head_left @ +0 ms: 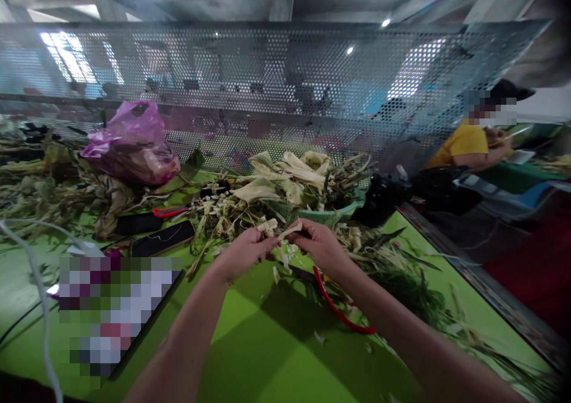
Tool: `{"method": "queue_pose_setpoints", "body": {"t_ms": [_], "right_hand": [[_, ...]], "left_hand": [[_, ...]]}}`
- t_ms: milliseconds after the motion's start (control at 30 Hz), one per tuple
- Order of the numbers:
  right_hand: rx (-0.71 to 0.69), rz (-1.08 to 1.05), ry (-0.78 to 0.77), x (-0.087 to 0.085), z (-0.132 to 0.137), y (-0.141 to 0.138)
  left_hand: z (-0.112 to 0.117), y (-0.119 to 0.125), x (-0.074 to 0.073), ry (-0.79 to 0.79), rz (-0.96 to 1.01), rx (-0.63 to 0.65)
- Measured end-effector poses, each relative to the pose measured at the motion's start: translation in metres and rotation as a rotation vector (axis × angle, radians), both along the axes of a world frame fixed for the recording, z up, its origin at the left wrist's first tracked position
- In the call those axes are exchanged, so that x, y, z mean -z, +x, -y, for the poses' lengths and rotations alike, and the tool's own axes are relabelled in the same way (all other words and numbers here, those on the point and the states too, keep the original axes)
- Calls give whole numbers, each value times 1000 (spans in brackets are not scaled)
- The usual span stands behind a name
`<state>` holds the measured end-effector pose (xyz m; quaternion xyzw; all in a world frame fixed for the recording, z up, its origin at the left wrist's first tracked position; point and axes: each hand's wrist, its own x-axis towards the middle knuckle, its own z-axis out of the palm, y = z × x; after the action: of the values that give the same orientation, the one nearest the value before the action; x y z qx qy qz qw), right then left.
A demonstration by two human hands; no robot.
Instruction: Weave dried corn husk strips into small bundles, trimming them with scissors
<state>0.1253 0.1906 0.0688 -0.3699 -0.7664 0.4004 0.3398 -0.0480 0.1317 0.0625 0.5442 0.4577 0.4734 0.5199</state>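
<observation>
My left hand (pixel 250 249) is closed on a small folded piece of pale dried husk (pixel 267 227). In my right hand (pixel 319 242) the fingers pinch a pale husk strip (pixel 289 231), whose free end reaches toward the left hand. Both hands are above the green table, close together. Just behind them stands a light green basket (pixel 332 214) heaped with pale dried husks (pixel 303 174). Below the right hand lie red-handled scissors (pixel 334 308), partly hidden by the forearm. Small husk scraps are scattered under the hands.
At the left are a pink plastic bag (pixel 138 147), a dark phone (pixel 163 238), a red cutter (pixel 172 211) and a white cable (pixel 33 272). Green stalks (pixel 405 290) lie at the right. A perforated metal screen (pixel 267 93) borders the back. Another person in yellow (pixel 466 144) sits at the right.
</observation>
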Motion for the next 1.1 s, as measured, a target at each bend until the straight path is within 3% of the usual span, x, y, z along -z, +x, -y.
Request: {"method": "queue_pose_setpoints", "body": {"t_ms": [233, 367, 500, 667, 867, 1100], "right_hand": [[-75, 46, -261, 7, 1, -2], [-130, 49, -295, 4, 0, -1], [-80, -41, -279, 1, -2, 0], [51, -114, -63, -2, -5, 4], [36, 82, 334, -4, -4, 8], [-3, 183, 336, -10, -17, 17]], "left_hand": [[-4, 2, 4, -25, 156, -64], [-3, 1, 1, -42, 129, -120], [-1, 0, -2, -46, 95, -152], [-3, -1, 2, -39, 29, -105], [-1, -2, 0, -33, 18, -58], [-6, -9, 7, 31, -48, -149]]}}
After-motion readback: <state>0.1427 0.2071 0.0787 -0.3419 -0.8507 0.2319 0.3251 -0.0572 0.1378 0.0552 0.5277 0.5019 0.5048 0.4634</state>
